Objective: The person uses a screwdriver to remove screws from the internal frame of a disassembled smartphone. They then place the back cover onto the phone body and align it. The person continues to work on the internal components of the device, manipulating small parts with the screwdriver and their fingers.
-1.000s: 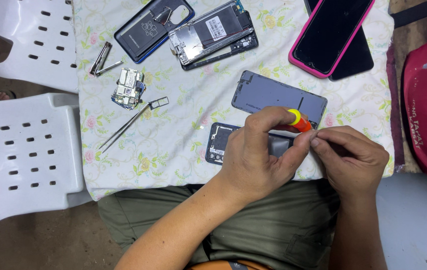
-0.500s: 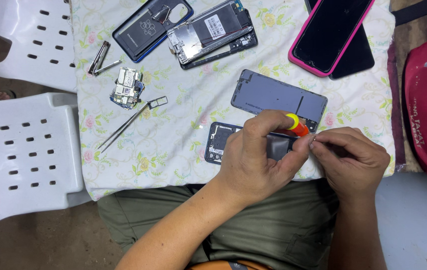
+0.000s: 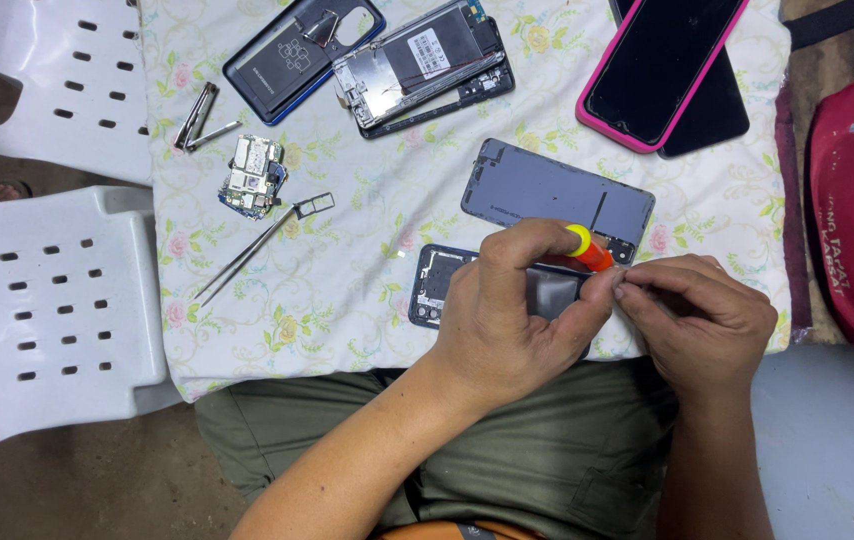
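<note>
Left hand [image 3: 507, 320] pinches orange-yellow screwdriver [image 3: 589, 248] over opened phone [image 3: 442, 285].

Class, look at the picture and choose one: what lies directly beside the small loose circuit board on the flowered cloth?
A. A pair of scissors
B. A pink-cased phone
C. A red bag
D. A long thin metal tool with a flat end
D: the long thin metal tool lies slanted just right of the circuit board on the flowered cloth; the pink-cased phone lies far off to the right.
</note>
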